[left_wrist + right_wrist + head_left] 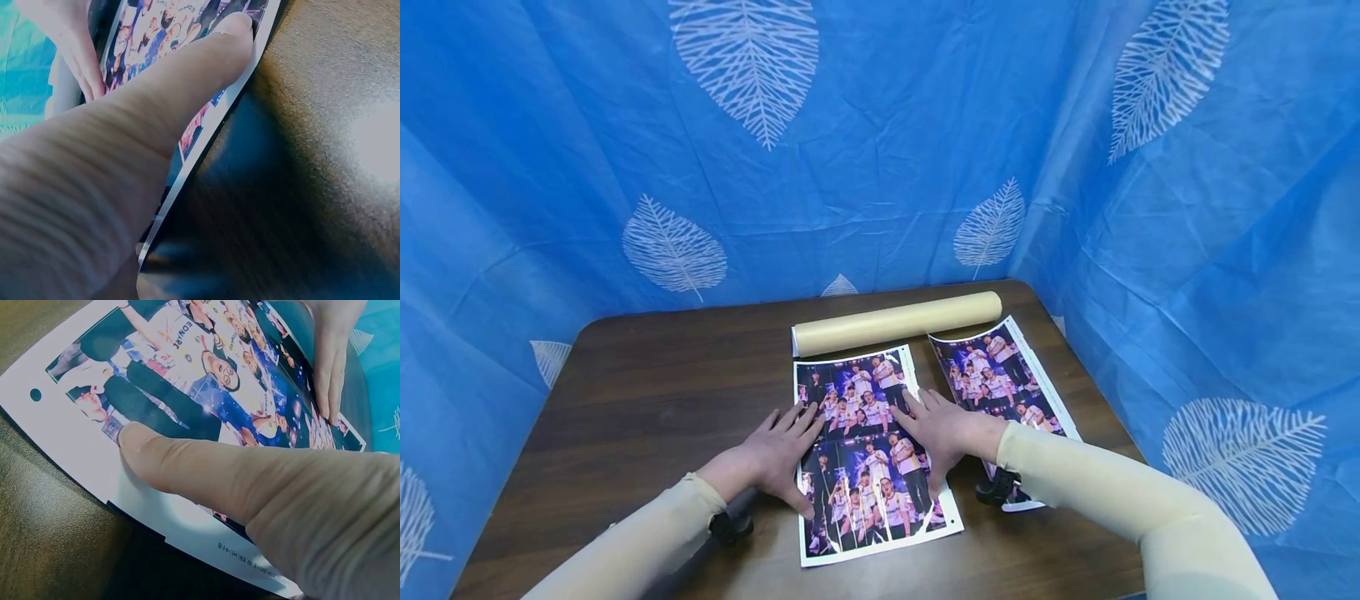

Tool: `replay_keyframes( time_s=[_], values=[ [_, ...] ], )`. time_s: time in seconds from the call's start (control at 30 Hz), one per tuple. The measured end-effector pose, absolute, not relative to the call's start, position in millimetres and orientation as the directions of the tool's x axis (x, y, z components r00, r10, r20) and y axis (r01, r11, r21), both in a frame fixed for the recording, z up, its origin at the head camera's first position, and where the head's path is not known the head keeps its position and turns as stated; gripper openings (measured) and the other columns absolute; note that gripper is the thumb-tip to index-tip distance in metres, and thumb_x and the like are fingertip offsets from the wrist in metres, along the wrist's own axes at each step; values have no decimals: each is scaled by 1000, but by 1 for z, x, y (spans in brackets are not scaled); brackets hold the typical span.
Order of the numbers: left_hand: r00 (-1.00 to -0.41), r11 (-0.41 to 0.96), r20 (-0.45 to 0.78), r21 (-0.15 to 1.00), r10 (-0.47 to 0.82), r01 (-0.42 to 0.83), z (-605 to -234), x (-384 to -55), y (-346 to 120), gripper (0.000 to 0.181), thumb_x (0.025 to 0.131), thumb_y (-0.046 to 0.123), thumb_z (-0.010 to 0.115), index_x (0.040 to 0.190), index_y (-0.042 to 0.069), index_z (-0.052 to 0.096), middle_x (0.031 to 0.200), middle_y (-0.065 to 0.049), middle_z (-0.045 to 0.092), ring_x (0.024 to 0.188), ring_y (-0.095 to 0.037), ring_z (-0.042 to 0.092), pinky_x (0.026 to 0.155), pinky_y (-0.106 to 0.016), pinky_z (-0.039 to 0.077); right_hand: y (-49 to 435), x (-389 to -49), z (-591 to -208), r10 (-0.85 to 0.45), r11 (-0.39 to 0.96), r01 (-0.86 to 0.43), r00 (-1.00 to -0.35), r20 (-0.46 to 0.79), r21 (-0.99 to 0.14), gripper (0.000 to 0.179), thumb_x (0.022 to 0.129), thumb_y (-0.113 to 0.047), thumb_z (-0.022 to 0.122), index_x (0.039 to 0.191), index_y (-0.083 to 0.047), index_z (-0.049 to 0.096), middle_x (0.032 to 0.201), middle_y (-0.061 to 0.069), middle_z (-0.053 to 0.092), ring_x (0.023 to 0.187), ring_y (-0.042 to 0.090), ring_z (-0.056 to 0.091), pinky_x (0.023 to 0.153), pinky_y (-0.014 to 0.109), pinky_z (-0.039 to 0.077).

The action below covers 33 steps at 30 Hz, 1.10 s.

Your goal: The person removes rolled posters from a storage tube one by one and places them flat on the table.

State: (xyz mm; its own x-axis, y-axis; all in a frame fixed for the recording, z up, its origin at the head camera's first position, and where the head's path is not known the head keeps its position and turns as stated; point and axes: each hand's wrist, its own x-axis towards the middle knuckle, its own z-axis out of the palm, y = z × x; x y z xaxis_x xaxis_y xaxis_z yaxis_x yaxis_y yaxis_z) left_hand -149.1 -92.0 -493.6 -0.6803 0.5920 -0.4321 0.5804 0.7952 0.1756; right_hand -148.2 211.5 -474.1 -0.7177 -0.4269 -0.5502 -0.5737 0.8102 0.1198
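A glossy printed photo sheet (868, 446) with two group pictures and a white border lies on the table. My left hand (777, 457) rests on its left edge, fingers spread and thumb over the border. On the opposite edge my right hand (942, 427) rests with spread fingers. The left wrist view has the left thumb (215, 59) lying across the sheet's rim. In the right wrist view the right thumb (187, 459) lies straight on the print, and the sheet's edge bows slightly above the table.
A second photo sheet (976, 375) lies to the right, partly under my right forearm. Behind both sheets lies a long cream-coloured roll (898, 323). The dark wooden table (647, 417) meets blue leaf-patterned cloth (865, 167) at the back and sides.
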Motion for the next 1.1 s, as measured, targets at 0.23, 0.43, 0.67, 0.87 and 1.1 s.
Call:
replay_keyframes(
  time_s=[0.23, 0.43, 0.67, 0.87, 1.1],
  values=[
    [-673, 784, -416, 203, 612, 587, -498, -148, -93, 141, 60, 85, 77, 164, 11, 17, 171, -14, 9, 155, -39, 5, 121, -63, 9, 212, -148, -476, -451, 789, -601, -708, -543, 127, 151, 49, -83, 83, 166, -19, 12, 170, 16, 6, 155, 37, 9, 125, 46, 10],
    [-668, 779, -410, 224, 621, 586, -494, -146, -93, 138, 62, 83, 77, 165, 12, 17, 171, -13, 7, 156, -37, 4, 122, -62, 8, 215, -147, -477, -464, 800, -594, -702, -540, 84, 150, 51, -79, 86, 166, -18, 12, 170, 17, 4, 155, 36, 9, 125, 44, 14],
    [-663, 765, -385, 256, 642, 591, -494, -151, -96, 123, 74, 75, 75, 164, 10, 21, 170, -15, 9, 154, -41, 10, 121, -63, 11, 214, -153, -474, -470, 787, -608, -697, -541, 100, 137, 60, -72, 87, 165, -18, 18, 169, 18, 13, 154, 36, 17, 124, 43, 18],
    [-693, 749, -286, 277, 662, 601, -492, -169, -96, 79, 89, 49, 77, 153, 14, 46, 159, -14, 38, 145, -40, 33, 115, -63, 30, 214, -164, -471, -504, 809, -588, -712, -489, 23, 113, 70, -51, 93, 160, -16, 35, 162, 19, 32, 146, 34, 35, 115, 44, 38],
    [-744, 780, -262, 341, 614, 524, -491, -192, -100, 75, 82, 46, 85, 144, 18, 53, 156, -17, 40, 142, -43, 35, 114, -65, 29, 213, -184, -474, -517, 828, -561, -755, -403, -12, 93, 70, -43, 95, 148, -19, 49, 144, 10, 49, 128, 28, 53, 98, 42, 52]
  ],
)
